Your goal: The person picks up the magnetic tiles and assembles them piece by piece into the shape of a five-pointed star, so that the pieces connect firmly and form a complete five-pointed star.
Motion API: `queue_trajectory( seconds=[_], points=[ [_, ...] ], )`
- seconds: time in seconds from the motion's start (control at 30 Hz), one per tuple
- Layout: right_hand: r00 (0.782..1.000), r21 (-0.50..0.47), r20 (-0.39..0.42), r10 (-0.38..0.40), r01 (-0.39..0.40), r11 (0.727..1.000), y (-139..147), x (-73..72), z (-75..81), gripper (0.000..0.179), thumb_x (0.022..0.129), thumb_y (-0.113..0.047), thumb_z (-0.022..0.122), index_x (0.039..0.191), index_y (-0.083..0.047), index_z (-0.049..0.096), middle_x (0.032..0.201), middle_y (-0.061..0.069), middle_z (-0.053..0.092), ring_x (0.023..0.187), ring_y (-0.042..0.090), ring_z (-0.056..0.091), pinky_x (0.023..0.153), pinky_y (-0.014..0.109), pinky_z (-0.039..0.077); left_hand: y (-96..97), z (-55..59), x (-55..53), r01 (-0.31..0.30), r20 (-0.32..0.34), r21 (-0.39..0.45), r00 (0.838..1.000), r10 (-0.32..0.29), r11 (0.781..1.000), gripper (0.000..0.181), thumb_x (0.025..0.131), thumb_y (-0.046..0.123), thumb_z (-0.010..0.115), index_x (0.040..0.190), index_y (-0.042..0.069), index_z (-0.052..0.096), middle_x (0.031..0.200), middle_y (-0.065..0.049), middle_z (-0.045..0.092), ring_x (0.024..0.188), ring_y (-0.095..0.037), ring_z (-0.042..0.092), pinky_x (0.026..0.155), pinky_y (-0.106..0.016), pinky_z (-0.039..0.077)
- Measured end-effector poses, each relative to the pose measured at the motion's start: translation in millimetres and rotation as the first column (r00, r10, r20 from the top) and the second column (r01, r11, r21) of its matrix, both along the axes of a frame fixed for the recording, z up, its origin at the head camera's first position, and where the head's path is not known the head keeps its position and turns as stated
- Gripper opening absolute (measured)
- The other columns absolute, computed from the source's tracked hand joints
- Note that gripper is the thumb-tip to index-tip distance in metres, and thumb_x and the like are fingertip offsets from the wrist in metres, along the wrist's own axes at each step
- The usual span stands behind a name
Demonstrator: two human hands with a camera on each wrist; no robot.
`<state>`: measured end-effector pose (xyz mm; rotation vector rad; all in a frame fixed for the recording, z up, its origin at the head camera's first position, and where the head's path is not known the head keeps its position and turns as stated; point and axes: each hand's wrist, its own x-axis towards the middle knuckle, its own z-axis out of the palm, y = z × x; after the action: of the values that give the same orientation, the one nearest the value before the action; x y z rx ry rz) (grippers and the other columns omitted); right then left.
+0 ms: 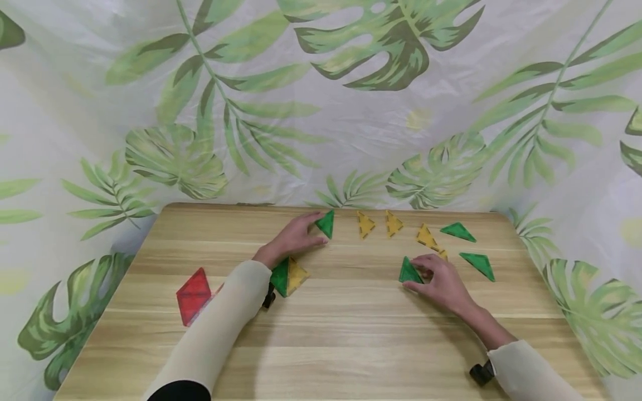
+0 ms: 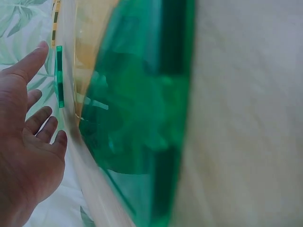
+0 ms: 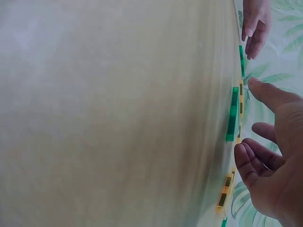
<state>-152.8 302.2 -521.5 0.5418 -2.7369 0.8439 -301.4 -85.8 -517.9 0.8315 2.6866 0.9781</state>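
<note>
My left hand (image 1: 297, 234) is at the far side of the table, thumb and fingers spread beside a green triangular tile (image 1: 327, 224). In the left wrist view this green tile (image 2: 59, 76) stands just off the parted fingertips. Farther right, my right hand (image 1: 441, 281) has its thumb and fingertips around the near side of another green triangular tile (image 1: 409, 270). The right wrist view shows thumb and fingers apart, with that green tile (image 3: 232, 114) beside them. Under the left wrist, a green triangle (image 1: 281, 277) and a yellow triangle (image 1: 297, 275) lie edge to edge, partly hidden by the sleeve.
Several yellow triangles (image 1: 365, 224) lie along the back of the wooden table (image 1: 341, 345). Two more green triangles, one farther back (image 1: 458, 231) and one nearer (image 1: 480, 265), lie right of the right hand. Red tiles (image 1: 193, 295) sit at left, partly behind the left sleeve.
</note>
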Motion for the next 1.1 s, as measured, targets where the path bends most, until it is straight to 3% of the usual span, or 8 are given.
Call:
queue_trajectory(
  seconds=[0.27, 0.5, 0.83, 1.1],
  points=[
    [0.997, 0.031, 0.029, -0.068, 0.067, 0.997, -6.5, 2.1, -5.0, 0.059, 0.074, -0.033, 0.099, 0.118, 0.000, 0.077, 0.105, 0.010, 0.073, 0.083, 0.017, 0.061, 0.070, 0.031, 0.053, 11.7, -3.1, -6.5, -0.004, 0.011, -0.020, 1.000, 0.004, 1.000, 0.078, 0.095, 0.029, 0.082, 0.158, 0.000, 0.046, 0.167, -0.024, 0.037, 0.154, -0.043, 0.034, 0.126, -0.054, 0.031],
    [0.996, 0.061, 0.016, -0.086, 0.085, 0.995, -10.6, 0.6, -7.9, 0.055, 0.075, -0.030, 0.098, 0.116, 0.001, 0.077, 0.107, 0.012, 0.074, 0.091, 0.023, 0.068, 0.077, 0.044, 0.058, 16.4, -5.3, -6.9, -0.003, 0.019, 0.002, 1.000, 0.003, 1.000, 0.076, 0.095, 0.029, 0.082, 0.156, -0.002, 0.048, 0.165, -0.027, 0.038, 0.153, -0.045, 0.034, 0.125, -0.057, 0.032],
    [0.999, 0.054, 0.010, -0.032, 0.032, 0.998, -14.9, -2.4, -4.2, 0.050, 0.075, -0.022, 0.098, 0.115, 0.002, 0.077, 0.111, 0.016, 0.075, 0.099, 0.032, 0.072, 0.082, 0.051, 0.060, 22.5, -8.1, -11.7, -0.042, -0.029, -0.050, 0.999, 0.040, 0.998, 0.073, 0.093, 0.029, 0.084, 0.152, -0.001, 0.054, 0.162, -0.023, 0.045, 0.150, -0.044, 0.039, 0.125, -0.052, 0.033],
    [0.994, 0.083, 0.073, 0.082, -0.088, 0.993, -12.5, -7.5, 1.5, 0.049, 0.078, -0.017, 0.096, 0.121, -0.004, 0.078, 0.121, 0.013, 0.076, 0.112, 0.034, 0.071, 0.089, 0.054, 0.059, 23.6, -0.8, -9.2, -0.025, -0.046, -0.083, 0.999, 0.022, 0.996, 0.067, 0.091, 0.027, 0.086, 0.145, -0.004, 0.061, 0.156, -0.021, 0.053, 0.146, -0.042, 0.045, 0.124, -0.050, 0.035]
  ],
)
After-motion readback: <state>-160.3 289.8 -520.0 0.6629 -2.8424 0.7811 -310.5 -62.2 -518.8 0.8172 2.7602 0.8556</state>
